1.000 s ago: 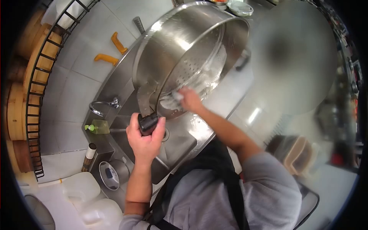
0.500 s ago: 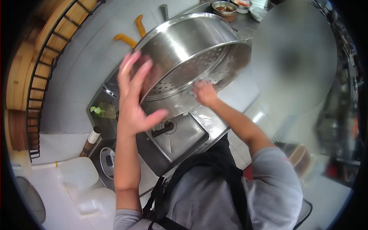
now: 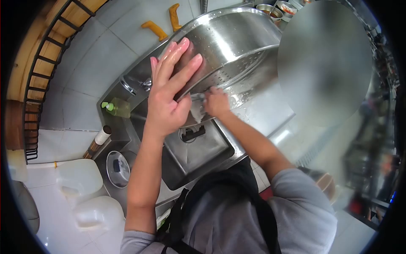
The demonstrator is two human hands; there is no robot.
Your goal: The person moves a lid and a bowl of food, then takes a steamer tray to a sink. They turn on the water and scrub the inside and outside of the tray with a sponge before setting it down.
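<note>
A large stainless steel steamer pot (image 3: 224, 36) with a perforated bottom is tilted on its side over the sink, its opening towards me. My left hand (image 3: 169, 95) holds its near-left edge, the long fingers laid along the wet outer wall and the thumb by the rim. At the lower inside of the rim, my right hand (image 3: 216, 103) is closed with curled fingers. Something pale and greyish (image 3: 197, 111) shows beside those fingers; I cannot make out whether it is a cloth, a scrubber or suds. Water drops cover the metal.
Under the pot is the steel sink basin (image 3: 203, 156) with a dark drain fitting (image 3: 193, 134). To the left are a tap (image 3: 128, 85), a green-topped soap bottle (image 3: 117, 107) and a round metal bowl (image 3: 118, 169). Yellow-handled tools (image 3: 154, 30) stand by the tiled wall.
My left hand has come against the pot's wall and edge. The right hand has moved left and slightly down along the rim. The view has shifted, showing the tap more fully.
</note>
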